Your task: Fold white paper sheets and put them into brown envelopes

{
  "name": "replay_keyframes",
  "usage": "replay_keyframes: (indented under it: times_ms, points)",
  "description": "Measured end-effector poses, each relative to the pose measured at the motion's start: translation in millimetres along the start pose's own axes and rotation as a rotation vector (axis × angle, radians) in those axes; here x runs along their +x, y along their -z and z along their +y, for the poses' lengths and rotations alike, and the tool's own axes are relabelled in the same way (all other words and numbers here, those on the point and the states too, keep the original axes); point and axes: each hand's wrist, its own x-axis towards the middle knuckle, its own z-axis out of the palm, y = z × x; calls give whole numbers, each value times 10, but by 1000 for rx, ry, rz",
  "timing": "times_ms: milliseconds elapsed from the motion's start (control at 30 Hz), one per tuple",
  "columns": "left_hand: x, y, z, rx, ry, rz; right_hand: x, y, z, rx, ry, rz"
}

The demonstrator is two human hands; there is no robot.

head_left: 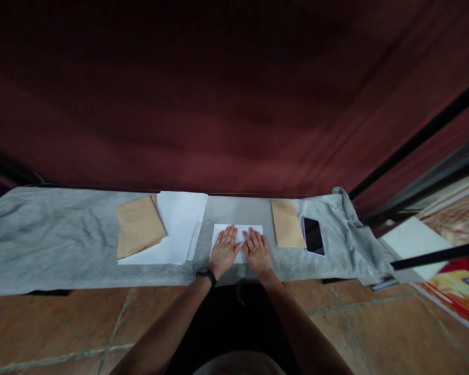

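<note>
A white sheet of paper (239, 257), possibly folded, lies flat on the grey cloth in front of me. My left hand (224, 251) rests palm down on its left half, fingers stretched out and pointing away. On the right half, my right hand (256, 251) lies flat too, its fingers slightly spread. The two thumbs nearly meet at the middle of the paper. Both hands press on the paper without gripping it, and they cover much of its surface. A dark band (207, 275) is around my left wrist.
Left of my hands are white sheets (183, 224) with brown envelopes (138, 224) partly on top. To the right lie another brown envelope (288, 224) and a phone (313, 236). Grey cloth (70, 234) covers the narrow table. A dark red curtain (234, 130) hangs behind it.
</note>
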Motion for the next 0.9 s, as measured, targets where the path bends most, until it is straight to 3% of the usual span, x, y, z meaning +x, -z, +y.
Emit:
replay_keyframes:
  times_ms: [200,400,767,900]
  points:
    - [-91,-14,-287,7,121,58,4,-9,-27,16,-21,40]
    - [-217,-49,-368,14,250,201,-11,-24,-75,30,-86,92]
    - [-388,-76,-448,16,310,240,0,-10,-88,11,-145,49]
    - [-432,-104,-502,0,278,278,-43,-48,-51,16,-172,110]
